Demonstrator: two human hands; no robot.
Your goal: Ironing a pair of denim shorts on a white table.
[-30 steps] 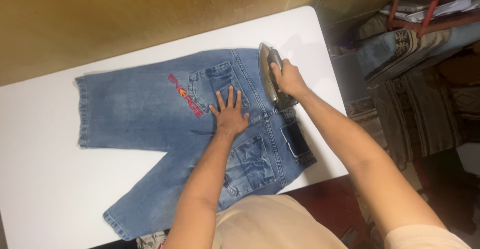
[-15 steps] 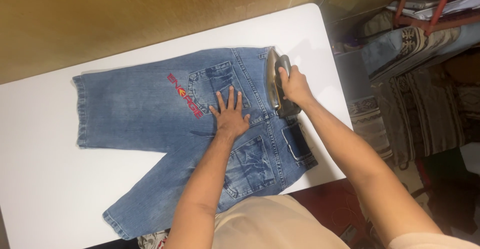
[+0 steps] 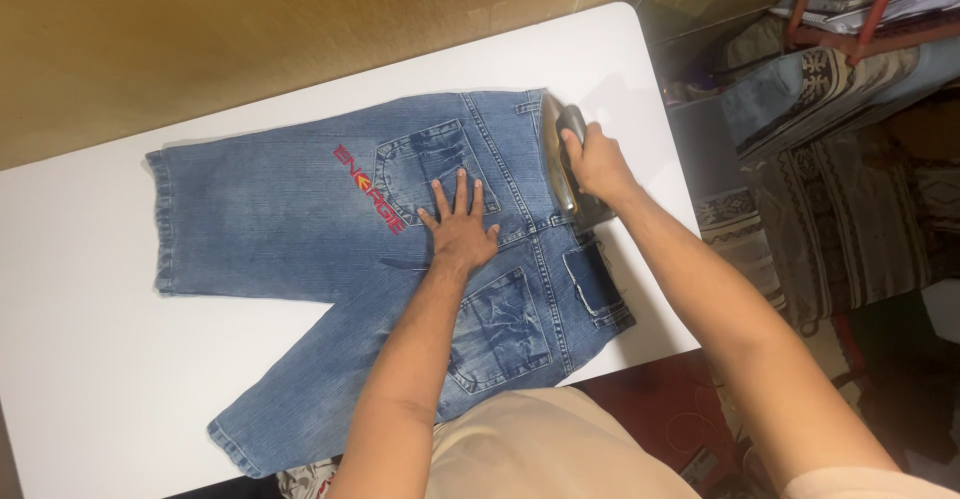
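A pair of blue denim shorts [image 3: 280, 219] lies spread flat on a white table [image 3: 80, 359], back side up, with red lettering beside one back pocket. My left hand [image 3: 460, 224] presses flat on the denim near the seat seam, fingers apart. My right hand [image 3: 598, 167] grips the dark handle of a metal clothes iron [image 3: 560, 159], which rests on the waistband at the shorts' right end, tilted so its shiny soleplate edge shows.
A tan wall [image 3: 250, 29] runs behind the table. To the right, past the table's edge, lie patterned fabrics [image 3: 840, 209] and a red-framed stand [image 3: 860, 9] with papers. The floor at lower right is dark red.
The iron in my right hand has slid rightward along the waistband, toward the table's right edge. My left hand has stayed pressed in the same place.
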